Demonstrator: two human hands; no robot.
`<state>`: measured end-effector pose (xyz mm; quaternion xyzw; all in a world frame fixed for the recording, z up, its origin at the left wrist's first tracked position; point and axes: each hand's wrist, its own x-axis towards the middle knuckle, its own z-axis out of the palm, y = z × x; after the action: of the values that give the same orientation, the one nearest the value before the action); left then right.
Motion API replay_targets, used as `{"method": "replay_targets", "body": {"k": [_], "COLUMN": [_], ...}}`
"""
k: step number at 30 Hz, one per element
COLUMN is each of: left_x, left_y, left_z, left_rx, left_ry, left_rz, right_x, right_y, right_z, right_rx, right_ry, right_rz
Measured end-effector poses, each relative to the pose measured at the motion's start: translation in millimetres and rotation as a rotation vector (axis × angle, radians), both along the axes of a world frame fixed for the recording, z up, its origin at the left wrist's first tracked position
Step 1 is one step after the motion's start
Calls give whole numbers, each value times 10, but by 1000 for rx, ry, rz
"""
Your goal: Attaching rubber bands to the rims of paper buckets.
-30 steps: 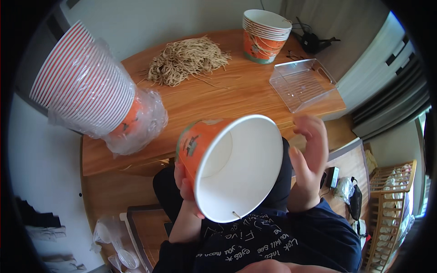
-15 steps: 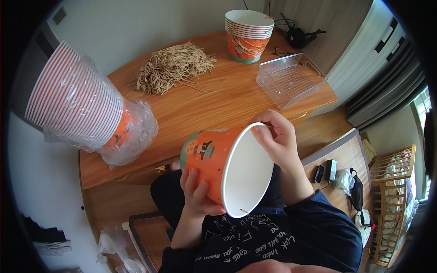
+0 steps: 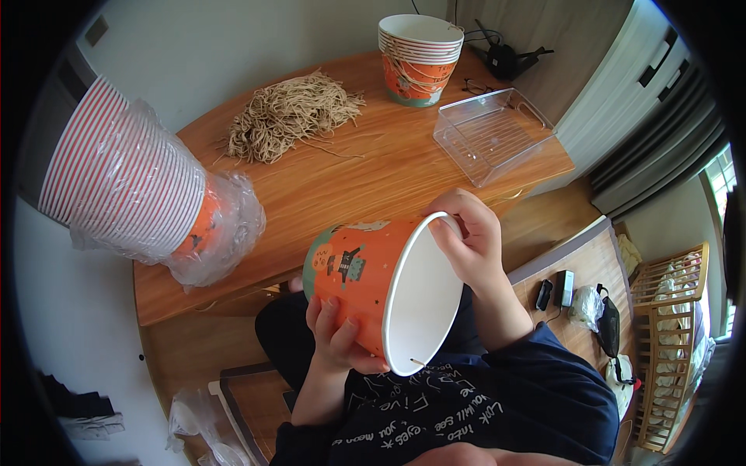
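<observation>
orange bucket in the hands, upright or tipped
Tipped: the bucket is held sideways by the left hand and right hand, its mouth facing right.

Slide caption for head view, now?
Left hand supports a tilted orange bucket, right hand at its rim, before a wooden desk bearing tan string.

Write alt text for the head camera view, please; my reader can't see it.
A person's left-hand grip holds an orange bucket tilted sideways, its white mouth facing right, while the right-hand grip pinches its rim. On the wooden table beyond are tan cords, a clear tray, a bucket stack and a taller, plastic-wrapped stack.
</observation>
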<state>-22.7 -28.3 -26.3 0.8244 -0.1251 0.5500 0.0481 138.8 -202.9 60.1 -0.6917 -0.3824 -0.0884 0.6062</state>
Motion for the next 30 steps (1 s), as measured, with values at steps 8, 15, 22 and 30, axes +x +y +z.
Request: {"method": "replay_targets", "body": {"k": [8, 15, 22, 30], "left_x": [-33, -73, -61, 68], "left_y": [19, 133, 127, 143], "left_z": [142, 37, 172, 166], "left_rx": [-133, -357, -388, -359], "left_ry": [96, 228, 427, 198], "left_rz": [-138, -261, -117, -197], "right_x": [24, -10, 0, 103], "right_y": [10, 8, 0, 32], "right_z": [-59, -100, -78, -255], "right_rx": [60, -44, 163, 357], "right_ry": [-39, 260, 645, 1030], "right_rz": [44, 37, 377, 486]}}
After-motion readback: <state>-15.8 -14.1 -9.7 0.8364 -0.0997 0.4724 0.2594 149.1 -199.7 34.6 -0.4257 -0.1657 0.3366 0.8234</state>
